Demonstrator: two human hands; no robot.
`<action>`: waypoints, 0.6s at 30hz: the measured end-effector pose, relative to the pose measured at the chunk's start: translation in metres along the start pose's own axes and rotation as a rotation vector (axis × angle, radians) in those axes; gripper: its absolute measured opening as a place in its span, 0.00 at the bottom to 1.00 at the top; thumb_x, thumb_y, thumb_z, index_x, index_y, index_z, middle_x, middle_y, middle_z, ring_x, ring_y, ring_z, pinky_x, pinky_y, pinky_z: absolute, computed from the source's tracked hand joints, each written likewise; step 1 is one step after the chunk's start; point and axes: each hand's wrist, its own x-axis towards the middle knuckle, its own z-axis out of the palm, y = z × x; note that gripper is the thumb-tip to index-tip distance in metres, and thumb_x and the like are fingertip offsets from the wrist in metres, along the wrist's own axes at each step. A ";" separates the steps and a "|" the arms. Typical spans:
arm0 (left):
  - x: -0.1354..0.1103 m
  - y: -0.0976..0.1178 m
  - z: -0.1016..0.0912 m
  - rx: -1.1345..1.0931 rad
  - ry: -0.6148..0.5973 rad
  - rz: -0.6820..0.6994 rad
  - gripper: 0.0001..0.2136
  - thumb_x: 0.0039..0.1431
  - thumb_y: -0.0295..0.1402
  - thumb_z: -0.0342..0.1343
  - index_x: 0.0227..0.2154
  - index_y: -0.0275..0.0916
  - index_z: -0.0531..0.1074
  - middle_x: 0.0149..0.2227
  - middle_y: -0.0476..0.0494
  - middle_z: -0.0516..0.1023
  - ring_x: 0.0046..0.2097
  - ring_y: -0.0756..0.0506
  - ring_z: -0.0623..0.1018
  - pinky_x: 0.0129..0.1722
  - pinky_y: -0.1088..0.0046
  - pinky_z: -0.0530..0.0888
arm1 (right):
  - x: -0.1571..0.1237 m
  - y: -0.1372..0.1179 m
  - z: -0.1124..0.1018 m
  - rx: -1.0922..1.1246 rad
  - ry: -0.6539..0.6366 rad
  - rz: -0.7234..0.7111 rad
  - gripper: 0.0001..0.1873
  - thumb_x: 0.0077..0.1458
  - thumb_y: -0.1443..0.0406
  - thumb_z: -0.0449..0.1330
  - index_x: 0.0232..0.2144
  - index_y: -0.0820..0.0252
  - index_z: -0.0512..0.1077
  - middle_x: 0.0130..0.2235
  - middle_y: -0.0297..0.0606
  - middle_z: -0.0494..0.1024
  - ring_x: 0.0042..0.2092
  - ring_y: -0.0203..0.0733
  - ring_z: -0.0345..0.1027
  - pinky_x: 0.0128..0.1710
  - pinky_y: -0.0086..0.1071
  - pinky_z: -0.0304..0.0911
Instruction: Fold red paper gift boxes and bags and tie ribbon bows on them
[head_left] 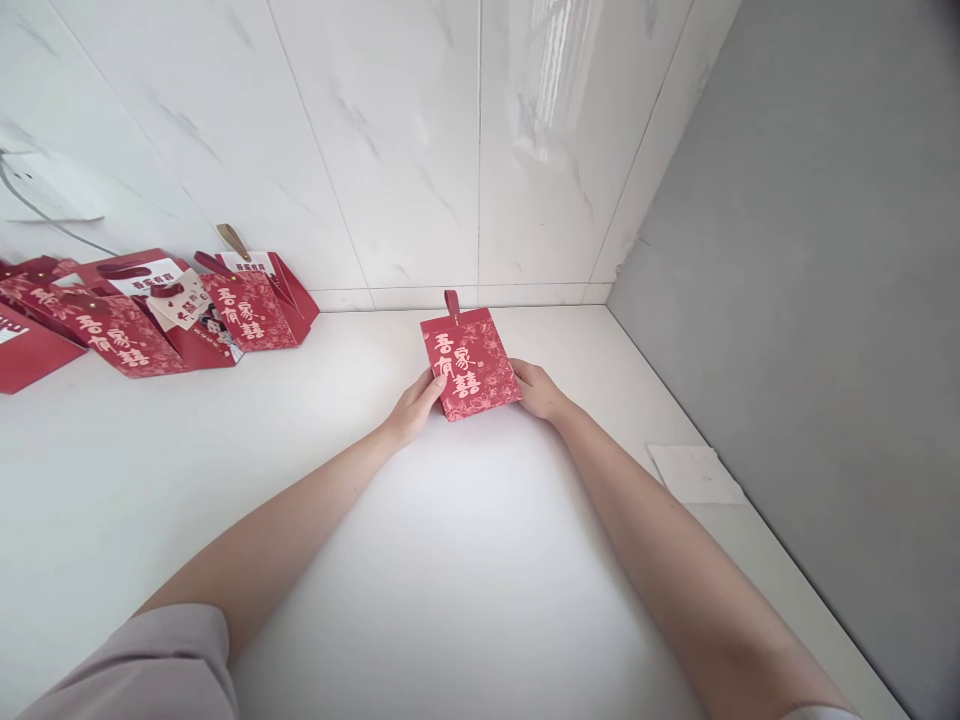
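A red gift box (pixel 484 365) with pink flower print, pale Chinese characters and a dark red strap loop at its top is between my two hands near the back of the table. My left hand (pixel 417 405) grips its lower left side, the thumb lying on the printed front. On the opposite side, my right hand (pixel 536 388) holds the right edge, with most of its fingers hidden behind the box. The printed face is turned up toward me and leans back slightly.
Several similar red gift boxes (pixel 247 310) stand in a row at the back left against the marbled tile wall (pixel 405 150). A white paper sheet (pixel 697 474) lies by the right edge of the white table (pixel 450 580). A grey panel (pixel 810 300) borders the right side. A cable hangs from a wall socket (pixel 49 187).
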 end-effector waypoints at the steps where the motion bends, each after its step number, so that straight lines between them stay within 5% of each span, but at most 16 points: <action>1: 0.000 0.000 0.000 0.002 0.000 -0.004 0.26 0.63 0.49 0.48 0.60 0.41 0.62 0.59 0.42 0.69 0.59 0.38 0.69 0.60 0.60 0.64 | 0.000 0.000 0.000 0.004 0.000 0.001 0.21 0.59 0.55 0.49 0.45 0.56 0.75 0.50 0.39 0.77 0.47 0.48 0.69 0.47 0.38 0.61; 7: 0.000 -0.001 0.000 0.032 -0.012 0.000 0.26 0.64 0.50 0.46 0.58 0.39 0.63 0.57 0.40 0.70 0.57 0.38 0.71 0.59 0.59 0.65 | -0.001 0.000 -0.001 0.048 0.025 0.006 0.16 0.56 0.56 0.52 0.38 0.57 0.75 0.43 0.38 0.78 0.45 0.47 0.69 0.44 0.37 0.62; 13: 0.000 -0.002 -0.003 0.166 0.322 0.058 0.32 0.62 0.51 0.49 0.65 0.47 0.50 0.58 0.38 0.67 0.55 0.40 0.72 0.55 0.58 0.69 | 0.000 -0.018 0.007 0.154 0.242 -0.021 0.20 0.60 0.50 0.48 0.25 0.57 0.63 0.28 0.33 0.71 0.32 0.39 0.65 0.36 0.33 0.61; 18: -0.006 0.004 0.002 0.136 -0.017 0.205 0.32 0.54 0.51 0.59 0.60 0.46 0.62 0.65 0.38 0.59 0.64 0.34 0.61 0.61 0.54 0.63 | 0.001 -0.036 0.028 0.250 0.309 -0.021 0.23 0.62 0.46 0.43 0.24 0.55 0.58 0.26 0.34 0.68 0.29 0.39 0.64 0.31 0.33 0.63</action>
